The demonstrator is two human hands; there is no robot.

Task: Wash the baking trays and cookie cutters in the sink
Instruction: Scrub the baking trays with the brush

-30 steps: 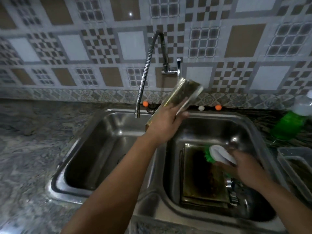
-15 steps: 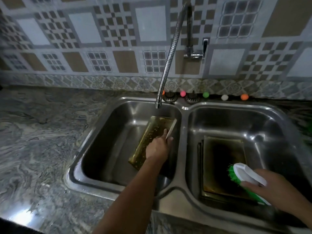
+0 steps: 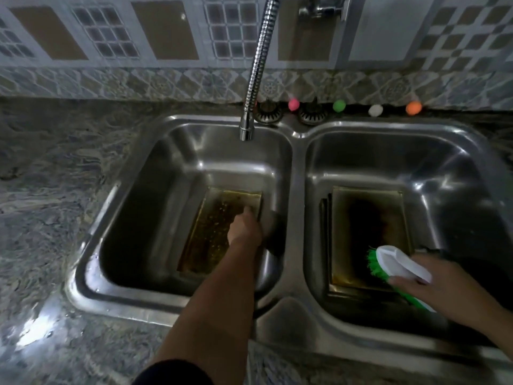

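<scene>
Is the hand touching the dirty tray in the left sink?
Touching. The head view shows the left hand resting on the greasy rectangular metal tray, its fingers lying against the tray's far inner corner with no gap.

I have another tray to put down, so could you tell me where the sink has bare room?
Left basin: bare floor left of the tray, under the left hand. Right basin: bare behind and right of the stacked trays; its front is crowded by the right hand and brush.
</scene>
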